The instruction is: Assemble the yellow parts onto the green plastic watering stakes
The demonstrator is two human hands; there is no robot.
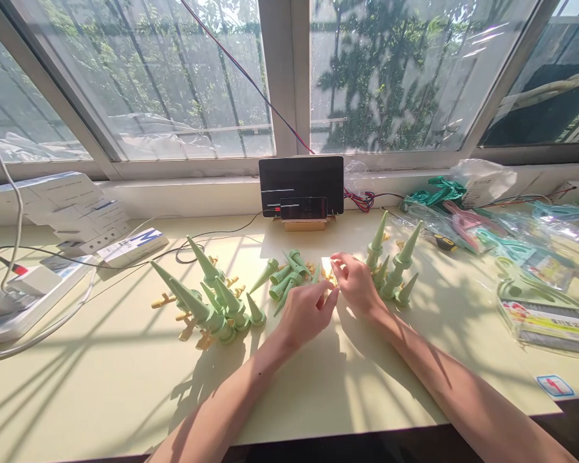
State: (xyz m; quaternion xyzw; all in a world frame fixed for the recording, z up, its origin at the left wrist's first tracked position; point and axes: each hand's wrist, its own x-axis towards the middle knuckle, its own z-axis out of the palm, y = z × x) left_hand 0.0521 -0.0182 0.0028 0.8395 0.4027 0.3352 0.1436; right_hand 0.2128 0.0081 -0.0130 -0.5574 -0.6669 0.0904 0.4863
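Note:
My left hand [306,312] is at the middle of the table, its fingers curled and its thumb close to the fingertips. Whatever it may pinch is hidden. Facing it, my right hand [357,283] has bent fingers drawn together beside small yellow valve pieces [333,278]; I cannot make out what they hold. Just beyond my left hand lies a pile of green plastic parts, tubes [282,283] and pointed cones. Assembled green watering spikes [212,302] with yellow valves stand point up on the left. More green spikes [394,273] stand right of my right hand.
A black tablet [302,177] with a phone [303,208] before it leans at the window. White boxes [84,209] and a power strip [38,292] sit left. Packaged goods [547,321] and green hangers crowd the right. A dark cable [231,231] crosses the table.

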